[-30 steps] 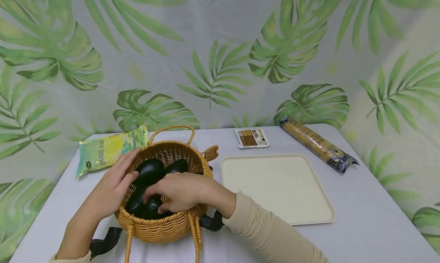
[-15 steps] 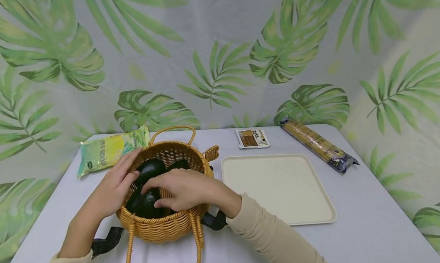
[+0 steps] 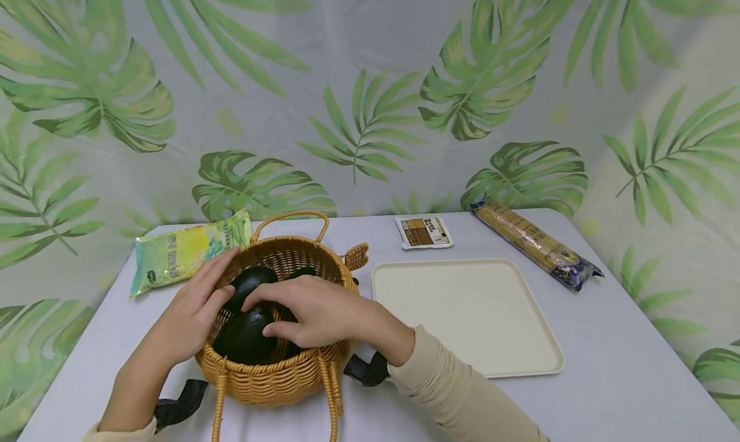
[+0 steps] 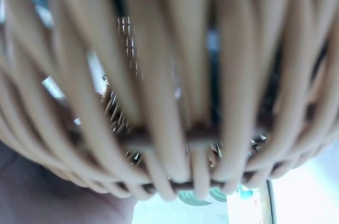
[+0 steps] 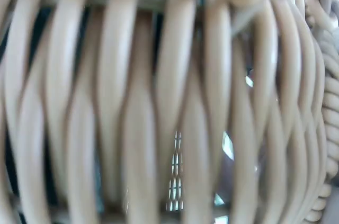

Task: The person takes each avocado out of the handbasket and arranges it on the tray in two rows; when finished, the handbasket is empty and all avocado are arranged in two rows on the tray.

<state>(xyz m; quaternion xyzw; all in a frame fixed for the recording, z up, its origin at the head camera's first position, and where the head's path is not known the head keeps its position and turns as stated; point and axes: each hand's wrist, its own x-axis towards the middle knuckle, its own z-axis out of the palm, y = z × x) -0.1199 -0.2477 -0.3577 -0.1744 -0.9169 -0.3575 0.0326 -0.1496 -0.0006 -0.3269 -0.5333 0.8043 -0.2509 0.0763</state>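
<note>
The right hand (image 3: 315,310) pinches a dark, avocado-like fruit (image 3: 245,339) between curled fingers and thumb, at seven o'clock inside the wicker basket (image 3: 277,387). Glossy skin could slip from so shallow a hold, or a low lift could catch the rim. The left hand (image 3: 187,313), fingers straight, rests at the rim's nine-to-ten o'clock; without it the basket might tip. One basket; at least three fruits, others perhaps hidden; one tray (image 3: 462,317) at three o'clock; one green-yellow bag (image 3: 185,256) at ten; one small packet (image 3: 426,232) and one long packet (image 3: 528,239) near two.
</note>
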